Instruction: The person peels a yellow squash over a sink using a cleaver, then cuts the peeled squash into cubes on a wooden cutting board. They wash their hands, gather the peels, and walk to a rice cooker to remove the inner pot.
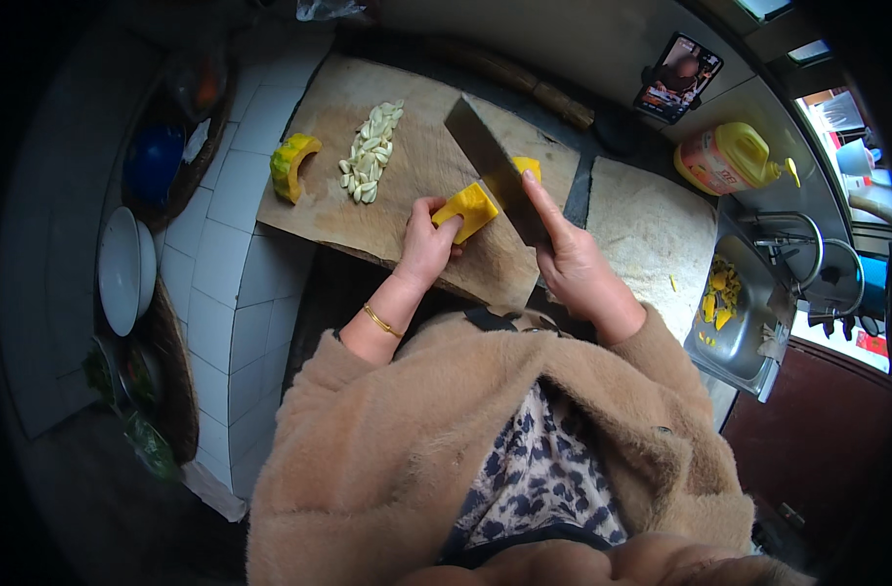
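Observation:
My left hand [430, 238] holds a peeled yellow pumpkin piece [475, 209] near the front edge of a wooden cutting board [416, 157]. In my right hand [574, 256] is a broad-bladed cleaver [493, 165], tilted, its blade just right of that piece and my index finger laid along it. Another yellow pumpkin piece [528, 167] shows partly behind the blade. A pile of peeled garlic cloves [371, 155] lies left of centre on the board. At the board's left edge rests a curved pumpkin wedge [288, 170] with its green-yellow rind on.
A white cloth [647, 220] lies right of the board, beside a metal sink [746, 344] holding pumpkin scraps [720, 293]. Behind stand a yellow plastic jug [728, 157] and a mounted phone [679, 77]. White bowls [120, 271] and a blue bowl [153, 162] are at the left.

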Demonstrator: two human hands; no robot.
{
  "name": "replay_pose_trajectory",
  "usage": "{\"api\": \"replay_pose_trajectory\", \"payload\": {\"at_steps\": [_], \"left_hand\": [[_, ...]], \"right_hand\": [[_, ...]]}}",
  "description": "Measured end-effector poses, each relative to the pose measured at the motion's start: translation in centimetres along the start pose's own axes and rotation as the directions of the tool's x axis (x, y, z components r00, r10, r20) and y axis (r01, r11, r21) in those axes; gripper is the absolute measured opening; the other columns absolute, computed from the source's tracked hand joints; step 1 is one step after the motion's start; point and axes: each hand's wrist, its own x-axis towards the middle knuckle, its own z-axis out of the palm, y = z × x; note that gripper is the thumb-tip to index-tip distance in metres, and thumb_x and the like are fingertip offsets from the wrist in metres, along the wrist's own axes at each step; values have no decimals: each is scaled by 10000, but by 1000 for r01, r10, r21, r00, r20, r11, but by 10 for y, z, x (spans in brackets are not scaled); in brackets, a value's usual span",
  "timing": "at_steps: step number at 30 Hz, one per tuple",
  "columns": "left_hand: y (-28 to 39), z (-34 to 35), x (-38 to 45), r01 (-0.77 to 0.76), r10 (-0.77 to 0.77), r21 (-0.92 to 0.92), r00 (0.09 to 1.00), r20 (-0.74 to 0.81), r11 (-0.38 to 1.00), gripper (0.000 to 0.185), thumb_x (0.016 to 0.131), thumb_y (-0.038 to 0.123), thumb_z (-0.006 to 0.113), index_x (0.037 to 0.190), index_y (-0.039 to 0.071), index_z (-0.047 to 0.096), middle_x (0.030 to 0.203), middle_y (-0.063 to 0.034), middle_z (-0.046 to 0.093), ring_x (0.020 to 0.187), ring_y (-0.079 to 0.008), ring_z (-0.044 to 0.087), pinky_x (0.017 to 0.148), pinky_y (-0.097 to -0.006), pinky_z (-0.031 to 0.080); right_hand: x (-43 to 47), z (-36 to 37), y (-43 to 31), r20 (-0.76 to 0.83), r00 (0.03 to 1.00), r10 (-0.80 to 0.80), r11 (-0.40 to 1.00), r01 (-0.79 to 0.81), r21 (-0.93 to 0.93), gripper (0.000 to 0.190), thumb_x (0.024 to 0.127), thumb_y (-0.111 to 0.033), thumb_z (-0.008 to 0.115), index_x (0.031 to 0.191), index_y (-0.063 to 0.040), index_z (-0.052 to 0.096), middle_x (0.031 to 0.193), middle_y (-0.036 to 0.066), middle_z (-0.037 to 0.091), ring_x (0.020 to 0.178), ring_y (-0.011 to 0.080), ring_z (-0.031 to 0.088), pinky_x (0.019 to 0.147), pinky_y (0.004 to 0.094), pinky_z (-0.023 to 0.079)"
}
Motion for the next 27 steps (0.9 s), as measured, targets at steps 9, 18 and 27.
{"api": "replay_pose_trajectory", "payload": {"at_steps": [9,18,27], "left_hand": [[-9,2,-4,-161,174,151,981,-80,975,365,913,162,647,1190,-3,477,1043,-120,590,755,-145,633,548,-253,541],[-16,-15,-17,-105,103,-47,994,-27,993,320,913,122,655,1169,24,491,1026,-78,597,714,-84,578,598,-217,498],[-13,-12,-18,-85,84,-8,996,-42,996,304,892,73,671,1123,31,478,968,-59,599,723,-88,584,609,-223,501]], "right_hand": [[7,33,0,102,994,28,992,-15,-129,878,773,79,446,1553,-238,196,822,279,622,741,415,642,718,471,513],[9,17,8,114,970,213,974,-220,49,827,817,74,424,1547,-245,204,1023,335,625,953,437,642,870,447,494],[-1,0,-35,40,993,-110,994,111,-22,819,798,105,424,1544,-168,224,1159,307,599,1030,412,634,910,409,508]]}}
